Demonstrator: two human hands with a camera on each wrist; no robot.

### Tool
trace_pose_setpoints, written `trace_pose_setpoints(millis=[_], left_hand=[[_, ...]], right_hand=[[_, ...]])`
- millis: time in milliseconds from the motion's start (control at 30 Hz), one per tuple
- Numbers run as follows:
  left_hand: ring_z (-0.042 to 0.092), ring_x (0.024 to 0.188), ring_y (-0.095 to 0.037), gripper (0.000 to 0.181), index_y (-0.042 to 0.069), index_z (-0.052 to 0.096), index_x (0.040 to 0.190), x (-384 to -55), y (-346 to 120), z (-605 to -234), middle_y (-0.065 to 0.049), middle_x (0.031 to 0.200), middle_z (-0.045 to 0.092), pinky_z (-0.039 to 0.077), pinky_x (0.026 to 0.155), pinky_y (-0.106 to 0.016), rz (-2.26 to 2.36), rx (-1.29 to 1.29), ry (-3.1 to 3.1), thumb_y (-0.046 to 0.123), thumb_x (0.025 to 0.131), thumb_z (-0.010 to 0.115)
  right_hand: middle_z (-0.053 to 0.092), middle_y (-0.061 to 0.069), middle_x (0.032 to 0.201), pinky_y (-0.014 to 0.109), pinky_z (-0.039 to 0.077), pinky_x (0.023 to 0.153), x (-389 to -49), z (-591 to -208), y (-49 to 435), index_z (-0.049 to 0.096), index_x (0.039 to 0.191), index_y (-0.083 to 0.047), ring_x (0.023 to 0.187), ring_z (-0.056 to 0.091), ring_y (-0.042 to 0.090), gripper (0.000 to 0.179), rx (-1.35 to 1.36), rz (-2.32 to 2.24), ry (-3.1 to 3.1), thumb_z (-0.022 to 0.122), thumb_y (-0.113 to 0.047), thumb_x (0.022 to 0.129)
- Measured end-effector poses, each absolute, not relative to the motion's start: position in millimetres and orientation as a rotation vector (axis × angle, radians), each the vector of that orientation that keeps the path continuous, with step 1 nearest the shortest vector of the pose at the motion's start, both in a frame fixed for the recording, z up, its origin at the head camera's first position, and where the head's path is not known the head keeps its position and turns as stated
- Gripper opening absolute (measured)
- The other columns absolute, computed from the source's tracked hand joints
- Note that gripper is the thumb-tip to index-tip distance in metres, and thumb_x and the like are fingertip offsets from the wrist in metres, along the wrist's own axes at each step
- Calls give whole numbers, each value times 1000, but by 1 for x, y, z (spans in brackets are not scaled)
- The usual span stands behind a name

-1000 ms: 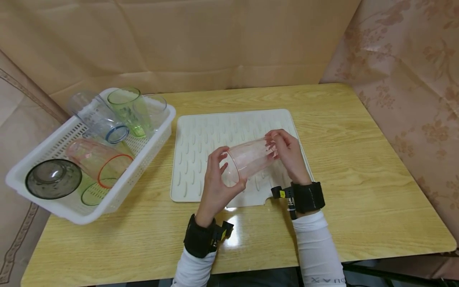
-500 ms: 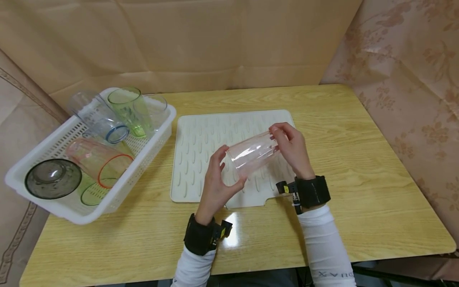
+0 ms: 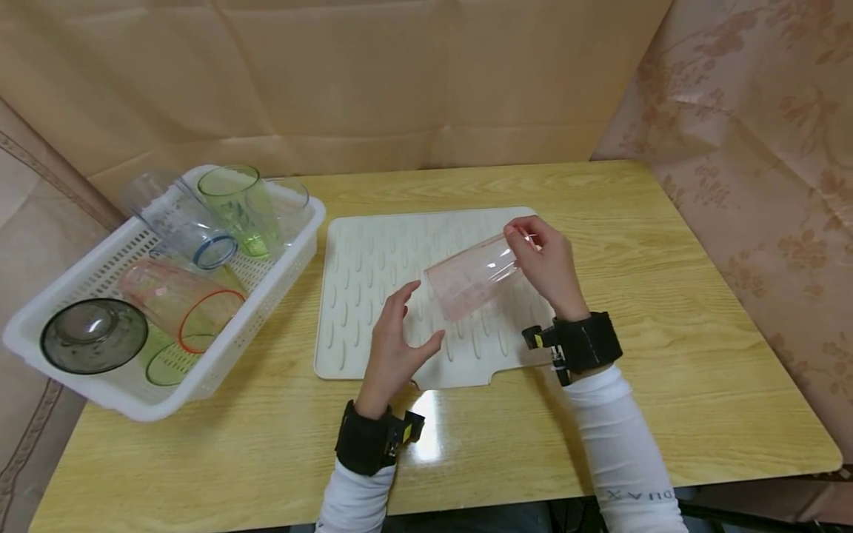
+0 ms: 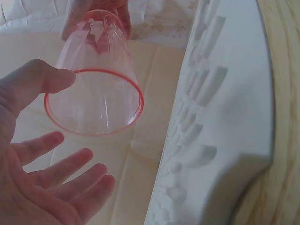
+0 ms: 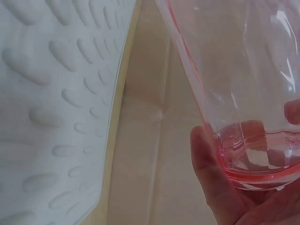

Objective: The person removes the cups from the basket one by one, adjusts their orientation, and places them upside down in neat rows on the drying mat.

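Observation:
A clear pink drinking glass [image 3: 469,279] is held tilted on its side above the white ribbed mat [image 3: 363,259]. My right hand [image 3: 548,263] grips it round its base; in the right wrist view the thumb and fingers [image 5: 208,173] curl about the thick pink bottom. The glass's open mouth, with its red rim [image 4: 140,105], faces my left hand [image 3: 393,340]. That hand is spread, thumb and fingers apart, just short of the rim. In the left wrist view its fingers [image 4: 70,166] are loose and hold nothing.
At the left, a white plastic basket [image 3: 266,296] holds several glasses, among them a blue-based glass [image 3: 213,250], a green glass [image 3: 233,196], a red-rimmed glass [image 3: 180,296] and a dark grey glass [image 3: 95,337]. Basket and mat stand on a wooden table [image 3: 666,333].
My left hand has let go of the glass's rim and drawn slightly away, down and left. My right hand has moved up and right with the glass.

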State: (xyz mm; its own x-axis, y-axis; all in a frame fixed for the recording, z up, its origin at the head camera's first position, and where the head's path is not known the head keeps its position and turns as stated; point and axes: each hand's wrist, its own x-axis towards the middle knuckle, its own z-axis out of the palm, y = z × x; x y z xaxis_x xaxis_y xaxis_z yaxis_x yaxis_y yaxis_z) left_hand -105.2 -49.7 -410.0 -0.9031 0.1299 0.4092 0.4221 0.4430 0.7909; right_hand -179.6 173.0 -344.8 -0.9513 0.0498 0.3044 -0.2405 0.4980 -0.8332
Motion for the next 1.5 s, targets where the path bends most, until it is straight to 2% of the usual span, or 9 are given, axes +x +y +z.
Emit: trace_pose_setpoints(millis=[133,233,500,733,967,1500], left_hand=[[47,117,-28,60,3,48,125,-105,-52,-412,-17,124,53,45,93,-48,-1394,-492,-2388,11,71,74],[48,116,-27,50,2,53,119,-104,-53,-414,-19,121,55,44,94,-49,-1384,-510,-2379,9,72,72],[55,107,-24,35,3,58,111,-104,-53,-416,-14,109,62,47,90,-45,-1368,-484,-2399,7,77,68],[58,101,-23,28,2,60,107,-103,-52,-416,-14,104,65,48,88,-46,-1397,-473,-2400,6,79,65],[59,97,-23,26,2,61,105,-103,-50,-418,-15,101,65,50,84,-44,-1408,-496,-2419,5,80,64],[60,93,-25,25,5,61,105,-102,-51,-417,-14,99,66,52,79,-41,-1440,-470,-2449,7,80,65]], right_hand=[[65,16,97,34,43,72,-189,-348,178,64,101,-4,84,53,23,26,218,1383,-2437,56,-26,90],[65,18,99,41,41,77,-192,-346,179,65,99,-3,90,52,27,25,250,1362,-2426,57,-24,89],[65,16,98,38,43,75,-198,-347,183,65,98,-4,89,53,26,27,232,1284,-2469,59,-29,87],[64,17,96,38,41,70,-204,-345,184,64,100,-3,86,52,27,36,204,1173,-2517,61,-35,85],[63,15,91,37,39,66,-211,-344,188,64,99,-4,83,53,26,38,215,1078,-2536,64,-38,82],[63,16,100,44,41,64,-227,-325,196,64,108,-9,89,55,28,45,202,841,-2631,64,-44,81]])
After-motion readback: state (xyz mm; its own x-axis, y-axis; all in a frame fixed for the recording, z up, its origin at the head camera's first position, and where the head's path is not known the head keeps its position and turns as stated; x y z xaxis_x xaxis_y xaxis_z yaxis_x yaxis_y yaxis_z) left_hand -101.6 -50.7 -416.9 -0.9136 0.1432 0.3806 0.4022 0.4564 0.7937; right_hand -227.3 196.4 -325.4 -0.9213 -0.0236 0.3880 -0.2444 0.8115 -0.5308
